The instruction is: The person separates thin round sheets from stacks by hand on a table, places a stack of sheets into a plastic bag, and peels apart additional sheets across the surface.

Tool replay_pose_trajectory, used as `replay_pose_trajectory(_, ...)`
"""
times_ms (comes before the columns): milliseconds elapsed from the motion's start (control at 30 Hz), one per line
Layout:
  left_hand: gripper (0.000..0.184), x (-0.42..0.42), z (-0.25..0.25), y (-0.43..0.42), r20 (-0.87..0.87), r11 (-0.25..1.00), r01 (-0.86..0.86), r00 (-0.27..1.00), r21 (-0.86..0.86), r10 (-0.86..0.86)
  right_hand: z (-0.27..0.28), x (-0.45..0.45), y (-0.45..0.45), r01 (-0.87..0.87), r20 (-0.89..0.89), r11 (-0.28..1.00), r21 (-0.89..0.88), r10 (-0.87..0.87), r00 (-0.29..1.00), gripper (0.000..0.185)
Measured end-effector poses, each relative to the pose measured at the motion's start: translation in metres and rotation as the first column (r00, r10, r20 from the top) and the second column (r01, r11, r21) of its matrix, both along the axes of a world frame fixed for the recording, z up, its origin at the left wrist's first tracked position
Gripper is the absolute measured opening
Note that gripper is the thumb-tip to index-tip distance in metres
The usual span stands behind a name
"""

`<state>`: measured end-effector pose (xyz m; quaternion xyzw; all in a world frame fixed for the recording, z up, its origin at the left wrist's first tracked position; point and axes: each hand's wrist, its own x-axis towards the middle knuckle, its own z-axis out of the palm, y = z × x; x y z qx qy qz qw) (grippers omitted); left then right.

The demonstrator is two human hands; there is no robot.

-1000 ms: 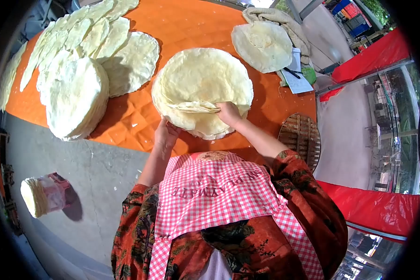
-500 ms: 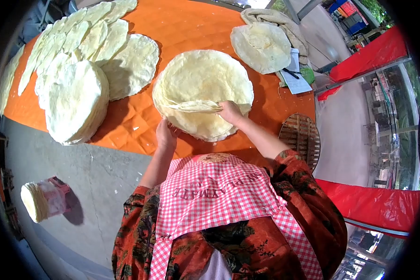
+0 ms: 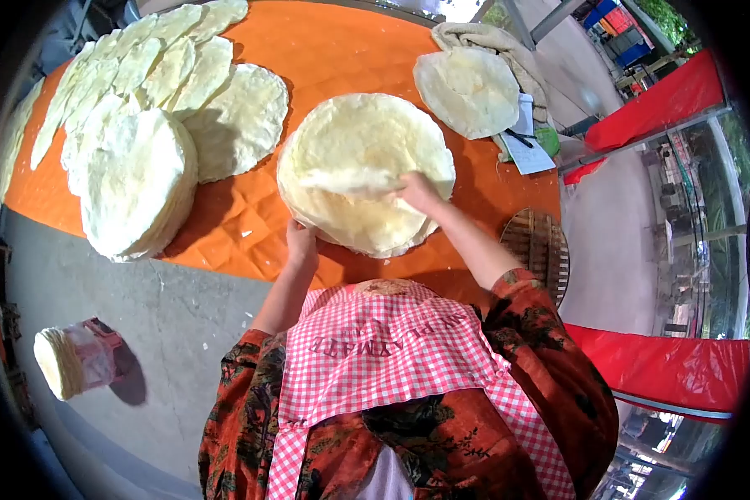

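In front of me, a pile of thin, pale, round flatbreads point(image 3: 371, 133) lies on the orange-covered table. My right hand point(image 3: 419, 195) is on the near half of the pile, its fingers closed on the edge of a folded-over flatbread; hand and edge are blurred by motion. At the pile's near left rim, my left hand point(image 3: 301, 240) has its fingers on the edges of the flatbreads, partly tucked under them. How many layers it pinches is hidden.
A taller flatbread stack point(image 3: 133, 183) stands at the left, with overlapping flatbreads point(image 3: 175, 71) behind it. Another flatbread point(image 3: 465, 87) lies back right beside a paper pad with a pen point(image 3: 527, 150). A slatted round rack point(image 3: 535, 250) is at the right edge. A wrapped bundle point(image 3: 75, 358) sits on the floor.
The narrow layered fold held by my right hand has opened into a flatter, blurred flap across the pile. My right hand has shifted slightly; my left hand stays at the rim.
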<state>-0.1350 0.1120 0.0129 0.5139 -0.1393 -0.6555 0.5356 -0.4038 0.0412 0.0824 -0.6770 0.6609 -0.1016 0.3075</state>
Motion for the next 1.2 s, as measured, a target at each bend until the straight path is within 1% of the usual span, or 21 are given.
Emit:
replay_pose_trajectory(33, 0.035, 0.002, 0.0, 0.0, -0.011, 0.999, 0.04, 0.999, 0.003, -0.039, 0.043, 0.01, -0.001, 0.008, -0.006, 0.999, -0.042, -0.009, 1.0, 0.011)
replay_pose_trajectory(100, 0.038, 0.006, -0.002, 0.001, -0.035, 0.993, 0.118, 0.992, 0.012, -0.118, 0.089, 0.018, 0.001, -0.066, -0.104, 0.959, -0.275, 0.038, 0.994, 0.01)
replay_pose_trajectory(133, 0.039, 0.007, -0.007, 0.003, -0.058, 0.995, 0.096, 0.994, -0.003, -0.096, 0.11, 0.03, 0.011, -0.117, -0.168, 0.921, -0.371, 0.057, 0.984, 0.011)
replay_pose_trajectory(233, 0.041, 0.004, -0.015, 0.001, -0.12, 0.998, 0.056, 0.991, -0.038, -0.06, 0.08, 0.054, 0.038, -0.159, -0.241, 0.874, -0.459, 0.049, 0.969, 0.015)
replay_pose_trajectory(300, 0.042, 0.002, -0.011, 0.002, -0.143, 0.998, 0.063, 0.988, -0.016, -0.064, 0.021, 0.069, 0.056, -0.201, -0.17, 0.828, -0.523, 0.13, 0.977, 0.021)
replay_pose_trajectory(367, 0.041, 0.0, -0.008, 0.003, -0.077, 0.996, 0.072, 0.994, -0.054, -0.076, -0.027, 0.077, 0.065, -0.279, -0.295, 0.915, -0.292, 0.192, 0.936, 0.022)
replay_pose_trajectory(400, 0.04, 0.001, -0.009, 0.004, -0.039, 0.994, 0.079, 0.996, -0.07, -0.082, -0.028, 0.082, 0.074, -0.32, -0.294, 0.819, -0.477, 0.195, 0.936, 0.028)
replay_pose_trajectory(500, 0.039, 0.0, -0.016, 0.003, 0.01, 0.995, 0.055, 0.998, -0.078, -0.054, -0.017, 0.082, 0.077, -0.355, -0.298, 0.869, -0.345, 0.257, 0.919, 0.033)
replay_pose_trajectory(533, 0.039, 0.0, -0.014, 0.005, -0.002, 0.995, 0.073, 0.997, -0.062, -0.073, -0.008, 0.081, 0.081, -0.362, -0.247, 0.903, -0.233, 0.306, 0.92, 0.053)
replay_pose_trajectory(633, 0.043, -0.004, -0.025, 0.002, 0.129, 0.992, 0.052, 0.991, -0.119, -0.037, -0.007, 0.088, 0.093, -0.39, -0.263, 0.844, -0.369, 0.308, 0.914, 0.076)
replay_pose_trajectory(667, 0.045, -0.006, -0.029, 0.004, 0.158, 0.993, 0.05, 0.987, -0.107, -0.032, -0.013, 0.091, 0.094, -0.352, -0.245, 0.875, -0.332, 0.281, 0.928, 0.081)
replay_pose_trajectory(767, 0.048, -0.007, -0.028, 0.001, 0.248, 0.994, 0.023, 0.969, -0.106, 0.004, -0.022, 0.097, 0.089, -0.214, -0.197, 0.928, -0.305, 0.159, 0.968, 0.079)
replay_pose_trajectory(800, 0.047, -0.009, -0.036, 0.001, 0.268, 0.993, 0.01, 0.963, -0.117, 0.021, -0.014, 0.102, 0.089, -0.174, -0.16, 0.876, -0.45, 0.113, 0.981, 0.062)
replay_pose_trajectory(900, 0.043, -0.008, -0.027, -0.003, 0.292, 0.997, 0.044, 0.956, -0.055, -0.026, 0.013, 0.107, 0.068, -0.169, -0.163, 0.984, -0.061, 0.158, 0.974, 0.041)
replay_pose_trajectory(967, 0.041, -0.006, -0.022, -0.005, 0.275, 0.999, 0.046, 0.96, -0.012, -0.04, 0.008, 0.081, 0.023, 0.118, -0.013, 0.955, 0.274, -0.119, 0.993, 0.025)
replay_pose_trajectory(1000, 0.04, -0.007, -0.021, -0.005, 0.256, 1.0, 0.024, 0.966, -0.007, -0.021, -0.011, 0.044, -0.019, 0.014, 0.137, 0.986, 0.168, -0.038, 0.99, 0.026)
replay_pose_trajectory(1033, 0.039, -0.007, -0.022, -0.004, 0.239, 1.0, 0.003, 0.971, 0.001, -0.004, 0.053, 0.043, -0.043, 0.306, 0.281, 0.908, 0.285, -0.385, 0.879, 0.025)
replay_pose_trajectory(1100, 0.041, -0.007, -0.03, -0.006, 0.239, 1.0, -0.002, 0.971, 0.031, -0.005, 0.087, -0.008, -0.138, 0.098, 0.147, 0.995, 0.011, -0.099, 0.984, 0.023)
replay_pose_trajectory(1133, 0.041, -0.009, -0.033, -0.007, 0.237, 0.999, 0.0, 0.972, 0.045, -0.011, 0.135, -0.004, -0.139, -0.029, -0.017, 0.99, -0.139, 0.027, 1.0, 0.021)
replay_pose_trajectory(1167, 0.04, -0.01, -0.03, -0.006, 0.22, 0.999, -0.006, 0.975, 0.046, -0.004, 0.187, 0.002, -0.138, -0.162, -0.225, 0.945, -0.284, 0.099, 0.969, 0.02)
replay_pose_trajectory(1200, 0.039, -0.01, -0.022, -0.006, 0.203, 0.999, -0.016, 0.979, 0.045, 0.007, 0.239, 0.008, -0.136, -0.284, -0.42, 0.868, -0.407, 0.099, 0.902, 0.019)
